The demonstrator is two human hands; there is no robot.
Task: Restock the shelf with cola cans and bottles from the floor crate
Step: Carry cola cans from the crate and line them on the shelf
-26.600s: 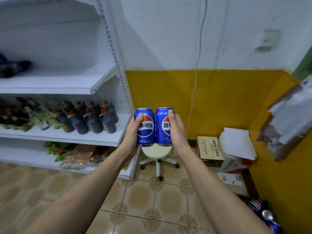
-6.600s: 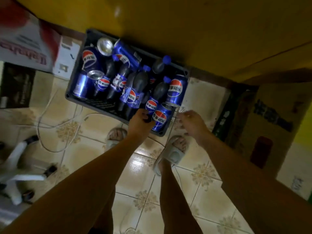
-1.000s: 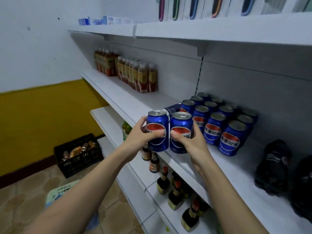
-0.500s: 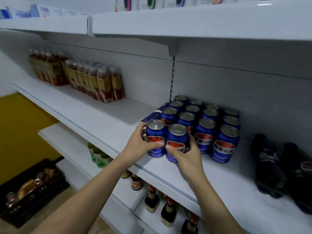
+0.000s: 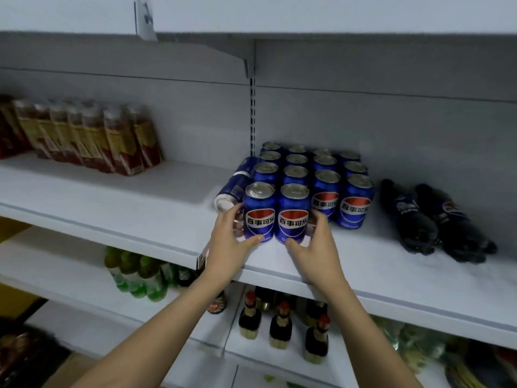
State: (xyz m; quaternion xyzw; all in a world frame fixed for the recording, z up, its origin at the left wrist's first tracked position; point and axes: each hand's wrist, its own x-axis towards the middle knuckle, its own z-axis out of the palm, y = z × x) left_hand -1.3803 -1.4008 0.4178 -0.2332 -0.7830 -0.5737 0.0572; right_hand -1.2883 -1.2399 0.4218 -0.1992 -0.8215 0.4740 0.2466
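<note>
Cans now on shelf; both grips wrapped.

Blue cola cans are marked with red-white-blue emblems; the shelf is white; dark bottles are seen at right.

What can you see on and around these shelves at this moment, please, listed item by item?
upright cola cans: sixteen or so, blue, packed block mid-shelf
two front cans: blue, at the shelf's front edge
tipped can: one, blue, lying left of the block
cola bottles: two, dark, lying right of the cans
drink bottles: a row, red and yellow labels, far left
green bottles: several, shelf below
sauce bottles: several, dark, lower shelf
hands: left hand and right hand each grip a front can
</note>
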